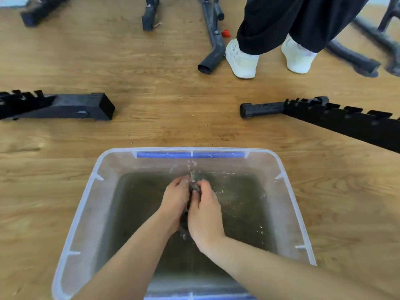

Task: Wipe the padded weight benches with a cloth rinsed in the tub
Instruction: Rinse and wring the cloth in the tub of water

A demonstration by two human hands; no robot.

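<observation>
cloth (pixel 193 188) lengthwise fore-and-aft between left hand (pixel 175 201) and right hand (pixel 205 215)

Before you the wooden floor (pixel 164 87) carries the clear plastic tub (pixel 86 191) nearest you, a black bench foot (pixel 82 107) beyond it to the left and a notched black bench rail (pixel 324 115) to the right — and, farther off, a dark tube leg (pixel 213 59), a small red cap (pixel 225 33) and a person's white shoes (pixel 241 59).

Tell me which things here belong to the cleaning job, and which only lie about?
Job: tub, water, cloth, left hand and right hand gripping it.
Not part of it: black frames, grey pipe, red cap, another person's white shoes.
</observation>
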